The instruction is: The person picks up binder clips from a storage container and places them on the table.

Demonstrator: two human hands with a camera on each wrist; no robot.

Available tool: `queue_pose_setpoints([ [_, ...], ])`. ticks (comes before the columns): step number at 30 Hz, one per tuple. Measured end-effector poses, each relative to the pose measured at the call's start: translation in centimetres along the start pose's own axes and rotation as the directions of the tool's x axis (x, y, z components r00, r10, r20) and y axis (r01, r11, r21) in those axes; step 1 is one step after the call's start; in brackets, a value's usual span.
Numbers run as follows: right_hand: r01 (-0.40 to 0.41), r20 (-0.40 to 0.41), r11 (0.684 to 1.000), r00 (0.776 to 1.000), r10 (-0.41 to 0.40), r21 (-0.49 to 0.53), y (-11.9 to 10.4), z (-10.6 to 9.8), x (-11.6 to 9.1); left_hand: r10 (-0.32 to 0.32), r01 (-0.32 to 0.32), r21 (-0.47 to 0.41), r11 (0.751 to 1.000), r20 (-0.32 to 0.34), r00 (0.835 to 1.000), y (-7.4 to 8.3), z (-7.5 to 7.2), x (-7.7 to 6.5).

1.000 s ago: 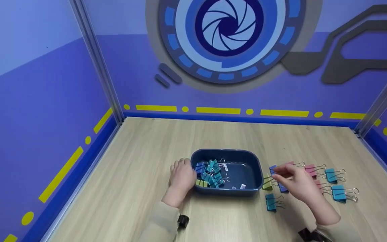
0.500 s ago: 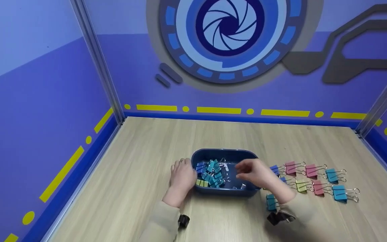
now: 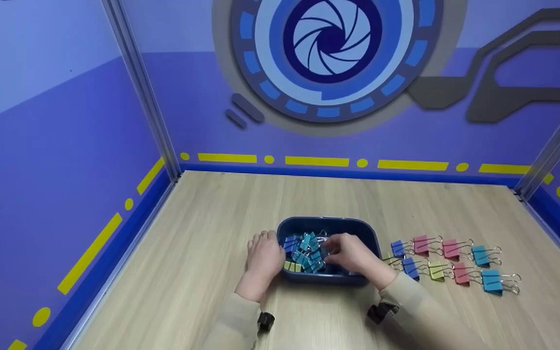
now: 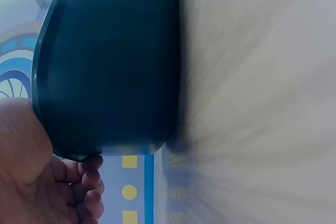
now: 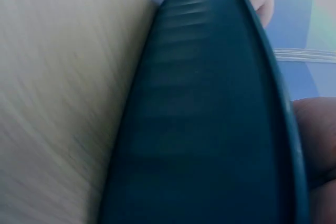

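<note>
One bin (image 3: 326, 279) on the tabletop (image 3: 212, 214), two hands at it. Your left hand (image 3: 265, 253) grips its left rim, fingers curled. Your right hand (image 3: 352, 253) is inside, thumb and fingers narrow, by the teal heap (image 3: 313, 260); can't tell if you're pinching a clip. Heap's too tangled to count; blue and yellow-green also show at its left. Right of the bin, nine visible: three pink clips (image 3: 421, 245), two blue clips (image 3: 410, 268), two teal clips (image 3: 492, 282), two yellow-green clips (image 3: 436, 271), one partly hidden.
</note>
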State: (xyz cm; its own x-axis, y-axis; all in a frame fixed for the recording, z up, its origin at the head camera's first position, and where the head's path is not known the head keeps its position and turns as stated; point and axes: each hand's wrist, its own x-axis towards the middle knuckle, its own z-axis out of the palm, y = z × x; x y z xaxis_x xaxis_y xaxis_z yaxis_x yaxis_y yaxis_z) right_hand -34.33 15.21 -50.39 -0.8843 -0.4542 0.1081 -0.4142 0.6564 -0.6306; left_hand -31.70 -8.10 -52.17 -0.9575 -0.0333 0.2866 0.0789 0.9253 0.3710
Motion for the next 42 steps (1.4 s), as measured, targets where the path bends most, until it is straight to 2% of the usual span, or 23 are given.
queue_pose_setpoints([
  [7,0.037,0.015,0.997,0.999,-0.036,-0.071,0.1,0.7,0.5,-0.004,0.004,0.005,1.0,-0.002,1.0,0.1,0.0,0.1],
  [11,0.041,0.021,0.995,0.999,-0.039,-0.094,0.2,1.0,0.8,-0.02,0.02,-0.008,1.0,0.022,1.0,0.2,-0.1,0.0],
  [18,0.057,-0.001,0.995,0.998,-0.057,-0.086,0.7,0.9,0.7,-0.028,0.028,-0.016,0.999,0.032,0.999,0.2,-0.1,0.0],
  [24,0.02,-0.042,0.996,0.999,-0.024,-0.083,1.3,0.4,0.4,-0.006,0.006,-0.005,1.0,0.006,1.0,0.1,0.0,0.0],
  [33,-0.101,-0.1,0.995,0.99,0.101,-0.001,1.5,-0.8,-0.1,0.004,-0.004,0.002,1.0,0.0,1.0,0.1,-0.1,-0.1],
  [42,-0.109,-0.096,0.984,0.988,0.123,0.144,1.6,-2.3,-0.9,-0.007,0.007,-0.02,1.0,-0.003,1.0,0.1,0.0,-0.1],
])
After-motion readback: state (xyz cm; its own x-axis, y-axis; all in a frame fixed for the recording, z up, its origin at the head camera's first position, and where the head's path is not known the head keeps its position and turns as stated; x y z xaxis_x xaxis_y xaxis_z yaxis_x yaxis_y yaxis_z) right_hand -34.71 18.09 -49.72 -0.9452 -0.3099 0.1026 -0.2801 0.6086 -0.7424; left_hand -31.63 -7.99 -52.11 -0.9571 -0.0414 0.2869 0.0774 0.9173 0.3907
